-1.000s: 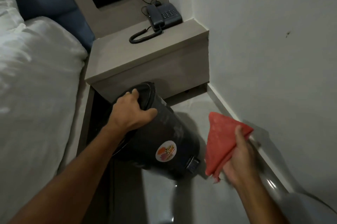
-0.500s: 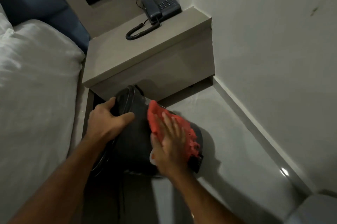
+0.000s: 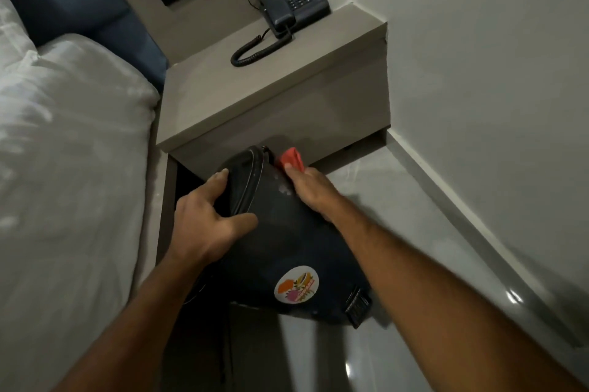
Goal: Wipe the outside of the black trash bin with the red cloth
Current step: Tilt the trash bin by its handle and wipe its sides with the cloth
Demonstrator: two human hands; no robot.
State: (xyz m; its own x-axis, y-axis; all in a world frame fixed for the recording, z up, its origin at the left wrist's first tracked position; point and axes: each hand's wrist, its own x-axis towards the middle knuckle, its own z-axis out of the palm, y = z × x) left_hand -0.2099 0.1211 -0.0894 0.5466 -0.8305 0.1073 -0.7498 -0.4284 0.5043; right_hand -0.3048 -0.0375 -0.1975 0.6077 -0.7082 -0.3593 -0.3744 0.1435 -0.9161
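Observation:
The black trash bin (image 3: 287, 242) is tilted over on the floor, its lid end toward the nightstand. A round colourful sticker (image 3: 296, 284) shows on its side, and a pedal sticks out at its base. My left hand (image 3: 210, 216) grips the lid rim, thumb across the body. My right hand (image 3: 310, 191) presses the red cloth (image 3: 290, 160) against the bin's upper right side near the lid. Only a small fold of the cloth shows past my fingers.
A beige nightstand (image 3: 255, 98) stands just behind the bin, with a dark corded phone (image 3: 291, 6) on top. A white-sheeted bed (image 3: 63, 168) runs along the left. A white wall (image 3: 478, 73) and its baseboard close the right side above the glossy floor.
My right hand carried the cloth from the air at the right onto the bin, then slid it up the side toward the lid. The sticker is uncovered again. My left hand kept its hold.

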